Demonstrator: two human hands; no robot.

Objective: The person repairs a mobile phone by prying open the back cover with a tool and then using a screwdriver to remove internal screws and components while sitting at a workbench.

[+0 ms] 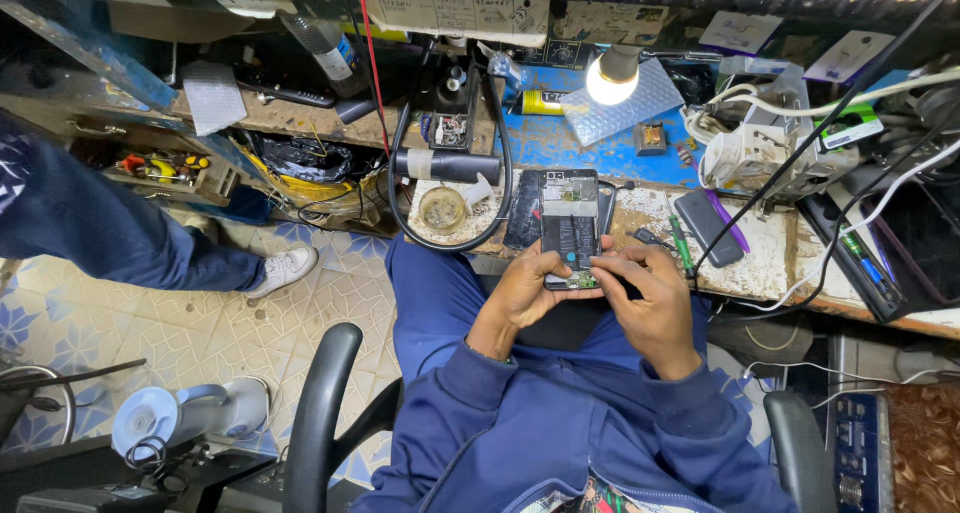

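My left hand (522, 291) cradled the opened phone (569, 229) from below over my lap, steadying it, while my right hand (645, 295) pinched at its lower edge. Beyond, the lamp (612, 76) lit the cluttered bench (770, 248).

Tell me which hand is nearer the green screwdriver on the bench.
Right. The right hand sits just beside and below the green screwdriver; the left hand is farther, across the opened phone.
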